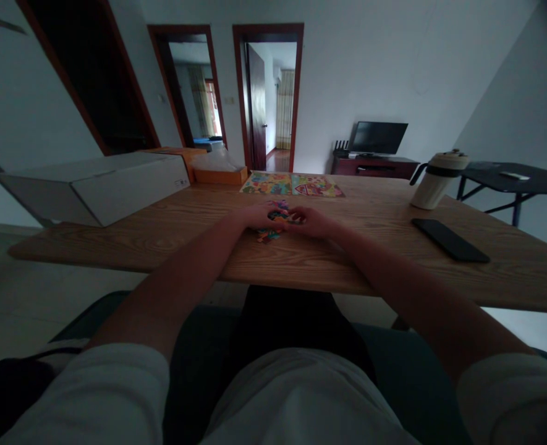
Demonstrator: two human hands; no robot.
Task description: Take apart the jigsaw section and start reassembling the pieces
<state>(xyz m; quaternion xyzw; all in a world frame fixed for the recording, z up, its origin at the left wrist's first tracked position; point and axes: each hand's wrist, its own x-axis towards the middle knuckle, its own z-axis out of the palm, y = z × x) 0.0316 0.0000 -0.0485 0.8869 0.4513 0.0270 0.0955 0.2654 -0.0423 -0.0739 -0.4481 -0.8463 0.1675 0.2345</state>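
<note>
A small heap of colourful jigsaw puzzle pieces (268,235) lies on the wooden table (370,216) in front of me, some of it showing above and below my hands. My left hand (258,216) curves round the heap from the left, its fingers bent over the pieces. From the right, my right hand (311,222) meets it, fingers curled and closed about pieces at the heap's edge. The two hands nearly touch, and the pieces within them are partly hidden. Beyond the hands lies a flat, brightly printed puzzle board or sheet (292,184) in two panels.
At the left stands a long white box (129,185), with an orange tissue box (220,175) behind it. To the right are a dark phone (449,240) lying flat and a cream flask (437,182) with a handle. The table's front edge runs close to my lap.
</note>
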